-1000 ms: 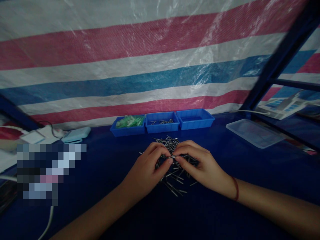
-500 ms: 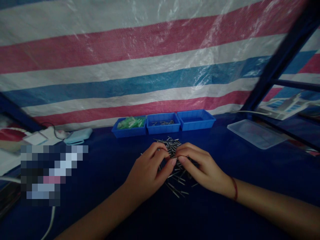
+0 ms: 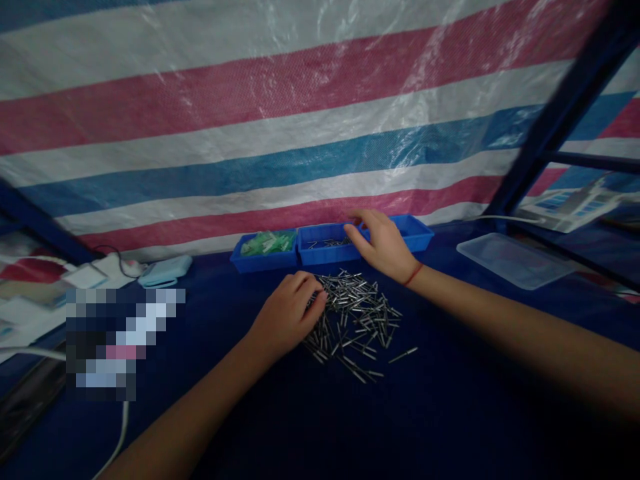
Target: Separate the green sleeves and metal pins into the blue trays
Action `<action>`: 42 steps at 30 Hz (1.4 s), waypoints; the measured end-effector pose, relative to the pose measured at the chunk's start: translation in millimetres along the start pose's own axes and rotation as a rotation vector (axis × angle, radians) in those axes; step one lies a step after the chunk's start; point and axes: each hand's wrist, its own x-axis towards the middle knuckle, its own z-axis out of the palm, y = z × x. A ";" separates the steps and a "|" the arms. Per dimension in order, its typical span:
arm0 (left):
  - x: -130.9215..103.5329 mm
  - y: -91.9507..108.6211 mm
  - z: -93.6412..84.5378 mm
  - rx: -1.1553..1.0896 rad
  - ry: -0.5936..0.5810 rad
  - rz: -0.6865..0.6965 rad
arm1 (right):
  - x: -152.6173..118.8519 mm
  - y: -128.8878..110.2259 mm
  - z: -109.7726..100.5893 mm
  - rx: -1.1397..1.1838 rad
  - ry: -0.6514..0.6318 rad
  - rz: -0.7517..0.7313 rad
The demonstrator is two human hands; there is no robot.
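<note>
A loose pile of thin metal pins that look like blind rivets [image 3: 357,303] lies on the blue table. At the pile's left edge rests my left hand [image 3: 290,310], its fingers curled with the thumb close to the forefinger; whatever is in them is hidden. My right hand [image 3: 383,243] is raised over the right part of the middle blue bin [image 3: 323,255], thumb and fingers apart, and nothing shows in it. Several similar pins [image 3: 333,243] lie inside that bin.
Left of the middle bin stands a blue bin [image 3: 265,264] with green plastic packets [image 3: 269,243]. A third blue bin [image 3: 423,237] is partly behind my right hand. A clear plastic lid [image 3: 515,260] lies at right; a light-blue case [image 3: 165,271] and white cable [image 3: 123,430] are at left.
My hands were together over the pile. The right one has moved up and away to the middle bin and opened; the left has drawn back left, uncovering more of the pins.
</note>
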 end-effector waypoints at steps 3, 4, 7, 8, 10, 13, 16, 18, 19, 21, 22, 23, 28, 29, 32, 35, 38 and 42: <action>-1.0 1.5 2.9 0.022 -0.031 0.058 | -25.6 -8.9 -9.4 0.049 -0.014 0.017; -1.6 2.8 3.8 0.031 -0.045 0.067 | -35.4 -12.0 -13.7 0.075 -0.032 0.021; -3.4 7.0 6.4 0.076 -0.089 0.046 | -60.8 -18.0 -23.7 0.188 -0.102 0.079; -3.9 8.1 6.9 0.098 -0.097 0.029 | -66.6 -18.8 -25.6 0.226 -0.120 0.114; -4.4 10.1 7.4 0.145 -0.104 -0.001 | -73.6 -19.4 -27.3 0.297 -0.132 0.195; -4.7 13.2 7.2 0.217 -0.107 -0.019 | -75.8 -20.8 -28.8 0.377 -0.093 0.280; -4.6 16.7 7.2 0.276 -0.103 -0.021 | -76.3 -23.8 -31.3 0.408 -0.089 0.290; -4.6 18.8 7.8 0.302 -0.101 -0.029 | -78.0 -25.9 -32.7 0.425 -0.120 0.282; -4.6 19.5 8.1 0.311 -0.100 -0.036 | -79.0 -26.9 -33.1 0.434 -0.131 0.275; -4.6 20.5 8.5 0.319 -0.098 -0.050 | -80.5 -28.6 -33.3 0.446 -0.145 0.259; -4.6 20.8 8.6 0.319 -0.099 -0.055 | -80.8 -29.3 -33.3 0.450 -0.148 0.252; -4.5 20.9 8.7 0.315 -0.103 -0.060 | -80.9 -29.9 -33.3 0.452 -0.149 0.246; -3.2 20.2 9.7 0.263 -0.116 -0.109 | -79.8 -30.7 -34.6 0.458 -0.154 0.230; -3.0 19.6 10.1 0.249 -0.110 -0.119 | -79.9 -30.5 -34.9 0.456 -0.156 0.225; -3.1 17.0 11.2 0.212 -0.092 -0.134 | -80.5 -29.6 -35.1 0.453 -0.155 0.211; -3.7 14.8 12.2 0.188 -0.090 -0.123 | -81.0 -29.4 -34.6 0.453 -0.153 0.201; -3.8 14.2 12.8 0.194 -0.097 -0.112 | -81.0 -29.7 -34.2 0.452 -0.167 0.205; -2.6 14.8 12.5 0.205 -0.119 -0.104 | -80.9 -30.5 -34.2 0.456 -0.179 0.209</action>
